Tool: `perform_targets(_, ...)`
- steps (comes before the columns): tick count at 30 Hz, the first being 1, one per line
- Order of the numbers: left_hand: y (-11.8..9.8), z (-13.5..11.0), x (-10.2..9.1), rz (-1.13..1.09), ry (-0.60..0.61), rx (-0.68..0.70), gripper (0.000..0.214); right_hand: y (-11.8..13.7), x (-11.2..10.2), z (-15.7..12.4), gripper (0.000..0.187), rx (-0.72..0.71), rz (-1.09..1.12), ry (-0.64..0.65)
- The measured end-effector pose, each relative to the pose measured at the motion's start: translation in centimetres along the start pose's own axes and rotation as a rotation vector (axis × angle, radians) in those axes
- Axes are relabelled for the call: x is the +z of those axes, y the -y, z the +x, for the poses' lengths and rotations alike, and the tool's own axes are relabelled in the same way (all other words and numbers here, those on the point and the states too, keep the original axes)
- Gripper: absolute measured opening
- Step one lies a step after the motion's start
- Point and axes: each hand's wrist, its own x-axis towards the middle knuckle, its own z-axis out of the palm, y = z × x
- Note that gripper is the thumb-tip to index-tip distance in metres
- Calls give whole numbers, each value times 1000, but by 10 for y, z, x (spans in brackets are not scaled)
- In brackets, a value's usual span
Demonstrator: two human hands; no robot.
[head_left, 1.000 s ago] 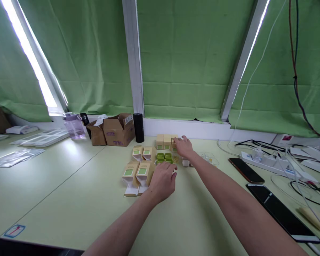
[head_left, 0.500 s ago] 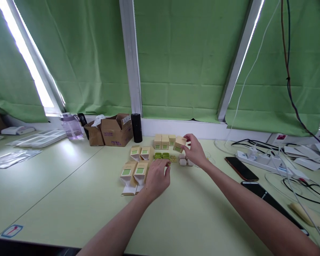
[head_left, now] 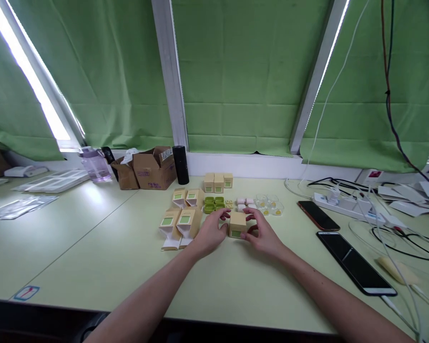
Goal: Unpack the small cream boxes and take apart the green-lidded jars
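A small tan cardboard box (head_left: 238,223) with a green panel sits in front of me on the table. My right hand (head_left: 266,234) grips its right side between thumb and fingers. Close by its left side is my left hand (head_left: 211,232), with fingers curved and thumb apart; whether the fingertips touch the box is unclear. Open tan boxes with white flaps (head_left: 188,225) stand left of my left hand. Behind my hands lie green square trays (head_left: 209,204), little yellow pieces (head_left: 229,204), pale pink blocks (head_left: 241,202) and clear round cups with yellow centres (head_left: 271,202).
Several closed tan boxes (head_left: 218,182) stand at the back. A brown carton (head_left: 153,170) and a black cylinder (head_left: 180,165) are further left. On the right are two phones (head_left: 355,262) (head_left: 318,216), a power strip (head_left: 346,209) and tangled cables.
My right hand has brought the tan box from the back row down toward me, onto the table before my left hand. The clear cups and pink blocks are now uncovered.
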Motion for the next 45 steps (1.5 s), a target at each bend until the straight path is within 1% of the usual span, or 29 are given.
perform_targets(2, 3, 1, 1, -16, 37, -20, 54, -1, -3, 0, 58, -25, -9, -15)
perform_targets(4, 4, 2, 2, -24, 52, -23, 55, 0, -5, 0, 56, -44, -27, -32)
perform_targets(9, -1, 2, 0, -22, 34, -5, 46, 2, -6, 1, 48, -44, -119, -61)
perform_targets(14, -6, 1, -3, -8, 42, -1, 39, 1, -8, 1, 39, -1, -190, -72)
perform_targets(17, -4, 1, -3, -6, 35, 5, 37, 4, -9, -1, 31, 14, -184, -105)
perform_targets(21, -1, 3, -1, -17, 33, 21, 35, 15, -8, -5, 23, 10, -118, -128)
perform_targets(25, -1, 3, -2, -3, 23, 21, 32, 18, -7, -6, 23, 36, -97, -108)
perform_targets(36, 1, 1, -3, 80, -33, -8, 23, 8, -10, -1, 24, 36, -115, -137)
perform_targets(40, 3, 1, -4, 81, -19, 0, 21, 8, -10, -1, 26, 30, -115, -130)
perform_targets(43, 3, 2, -4, 76, -34, -2, 22, 6, -9, 0, 26, 27, -114, -134)
perform_targets(45, 4, 2, -4, 53, -51, 1, 29, 5, -9, 0, 26, 23, -116, -135)
